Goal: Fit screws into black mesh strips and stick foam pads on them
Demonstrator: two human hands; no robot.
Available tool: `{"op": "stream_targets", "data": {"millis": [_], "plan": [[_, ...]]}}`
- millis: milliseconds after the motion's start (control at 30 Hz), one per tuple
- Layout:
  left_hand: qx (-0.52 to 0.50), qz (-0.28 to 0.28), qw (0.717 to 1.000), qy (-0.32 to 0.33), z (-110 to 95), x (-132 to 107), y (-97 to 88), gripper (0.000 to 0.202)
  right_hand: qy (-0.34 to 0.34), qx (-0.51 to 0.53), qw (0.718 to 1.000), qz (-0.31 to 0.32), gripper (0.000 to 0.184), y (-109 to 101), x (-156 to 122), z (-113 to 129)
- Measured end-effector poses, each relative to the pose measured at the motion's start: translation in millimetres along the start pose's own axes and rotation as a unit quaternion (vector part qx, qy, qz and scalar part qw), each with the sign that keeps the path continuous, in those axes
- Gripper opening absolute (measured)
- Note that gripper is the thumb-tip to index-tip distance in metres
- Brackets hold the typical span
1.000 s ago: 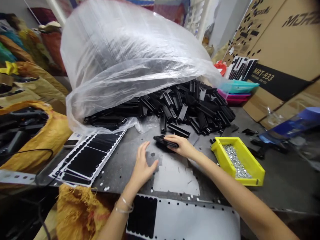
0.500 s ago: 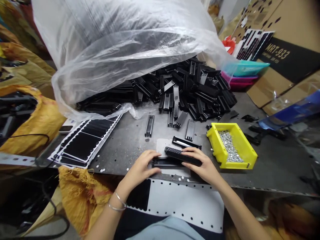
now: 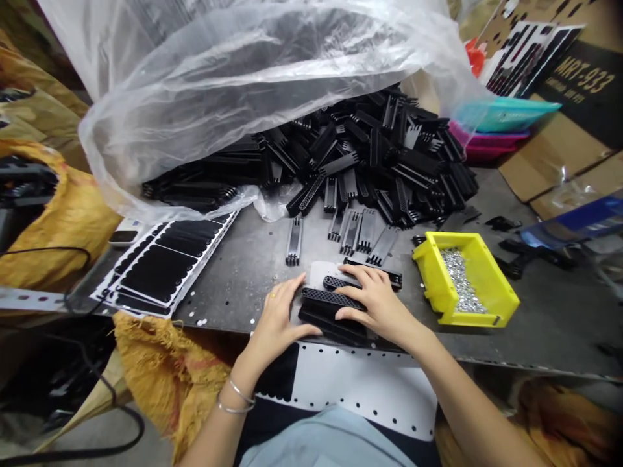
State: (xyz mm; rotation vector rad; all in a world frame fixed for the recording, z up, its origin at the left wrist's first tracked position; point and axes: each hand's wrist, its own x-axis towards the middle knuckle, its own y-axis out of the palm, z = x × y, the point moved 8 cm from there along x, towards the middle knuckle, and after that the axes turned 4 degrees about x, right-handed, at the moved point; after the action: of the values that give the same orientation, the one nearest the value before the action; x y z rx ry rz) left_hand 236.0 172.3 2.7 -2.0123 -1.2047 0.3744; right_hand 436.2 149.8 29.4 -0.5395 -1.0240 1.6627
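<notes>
Workbench: grey perforated metal top (image 3: 233,285), scattered with small white punched-out dots.

Landmark: heap of black slotted plastic strips (image 3: 370,155), partly covered by a clear polythene bag (image 3: 219,84) at its far side.

Left hand (image 3: 280,321): in front of the heap, fingers curled against the left end of the held stack; silver bangles (image 3: 236,399) circle the wrist.

Right hand (image 3: 379,305): in front of the heap, fingers laid across the right part of the held stack. Both hands are close together, gripping the stack from either side.

Held stack: black slotted strips with mesh-patterned faces (image 3: 331,298), lying flat on the bench in front of the heap, with a white paper sheet (image 3: 321,272) partly beneath.

Loose strips: several black slotted strips (image 3: 357,232) lie separately along the heap's near edge.

Bin: yellow plastic tray (image 3: 438,279), right of the heap, holding small silver metal fasteners (image 3: 460,279).

Sheets: black pads on white backing (image 3: 158,272) lie left of the heap; a white perforated sheet with black pads (image 3: 363,389) hangs over the bench's near edge.

Surroundings: yellow woven sack (image 3: 165,376) below the bench's left side; teal and magenta plastic trays (image 3: 506,115) beyond the heap's right side; cardboard carton printed MRT-933 (image 3: 579,84) further right.
</notes>
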Motion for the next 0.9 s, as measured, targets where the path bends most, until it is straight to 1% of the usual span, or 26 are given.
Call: {"op": "stream_targets", "data": {"millis": [67,133,167,233,300,333,367,433,467,500,567,600,633,700,733,767,800,833,867,900], "plan": [[-0.029,0.011,0.999,0.028,-6.1,2.5,1.9,0.082,-0.003,-0.014,1.000,0.023,0.040,-1.5,-2.0,2.9],[-0.042,0.022,0.998,0.043,-9.3,5.3,1.9,0.059,0.007,-0.005,1.000,0.024,0.039,-9.5,-15.3,-1.1],[-0.040,0.026,0.998,0.042,-9.7,6.4,1.6,0.050,0.018,0.001,1.000,0.008,0.036,-16.5,-25.3,-5.8],[-0.030,0.030,0.998,0.035,-9.9,7.3,1.4,0.041,0.057,0.002,0.997,-0.048,0.032,-32.5,-47.8,-19.8],[-0.025,0.032,0.999,0.029,-11.7,6.6,4.0,0.044,0.105,0.005,0.990,-0.091,0.029,-41.3,-65.9,-34.6],[-0.022,0.031,0.999,0.025,-13.1,6.1,6.4,0.052,0.119,0.015,0.988,-0.095,0.030,-40.3,-70.1,-39.3],[-0.016,0.028,0.999,0.022,-14.7,5.7,9.1,0.065,0.124,0.032,0.988,-0.087,0.032,-36.2,-70.3,-41.5],[0.007,0.012,1.000,0.016,-17.5,5.9,13.6,0.095,0.104,0.071,0.991,-0.054,0.037,-24.6,-61.0,-37.9],[0.020,0.006,1.000,0.018,-19.0,6.4,15.9,0.105,0.085,0.088,0.992,-0.035,0.039,-19.8,-53.8,-33.4],[0.030,0.007,0.999,0.026,-20.8,7.2,18.7,0.109,0.064,0.101,0.993,-0.014,0.041,-16.4,-46.8,-28.5],[0.034,0.031,0.998,0.048,-23.4,8.5,25.4,0.100,0.028,0.121,0.992,0.031,0.044,-14.1,-36.6,-20.7],[0.030,0.047,0.997,0.055,-23.6,8.8,28.4,0.093,0.023,0.123,0.991,0.040,0.044,-16.8,-34.2,-20.5],[0.024,0.059,0.996,0.056,-23.1,8.6,30.4,0.086,0.032,0.113,0.993,0.028,0.044,-22.8,-33.2,-24.2],[0.018,0.063,0.997,0.045,-21.7,6.8,31.1,0.078,0.079,0.054,0.995,-0.042,0.040,-40.6,-34.9,-40.1],[0.018,0.061,0.997,0.039,-21.9,5.3,30.7,0.077,0.106,0.014,0.991,-0.077,0.037,-48.5,-36.7,-48.9],[0.017,0.060,0.997,0.036,-23.1,3.5,30.4,0.079,0.126,-0.022,0.987,-0.100,0.036,-53.1,-37.5,-56.1],[0.012,0.061,0.998,0.033,-24.9,2.0,29.8,0.083,0.132,-0.045,0.985,-0.104,0.034,-53.6,-36.1,-60.5],[0.004,0.059,0.998,0.031,-26.6,1.6,28.1,0.088,0.123,-0.050,0.987,-0.092,0.034,-50.1,-32.0,-62.1],[-0.006,0.047,0.999,0.026,-27.3,3.1,23.8,0.089,0.103,-0.036,0.992,-0.070,0.033,-44.0,-25.7,-60.7],[-0.017,0.019,1.000,0.016,-25.9,7.1,15.7,0.084,0.077,-0.009,0.996,-0.046,0.033,-37.0,-17.7,-56.7]]}}
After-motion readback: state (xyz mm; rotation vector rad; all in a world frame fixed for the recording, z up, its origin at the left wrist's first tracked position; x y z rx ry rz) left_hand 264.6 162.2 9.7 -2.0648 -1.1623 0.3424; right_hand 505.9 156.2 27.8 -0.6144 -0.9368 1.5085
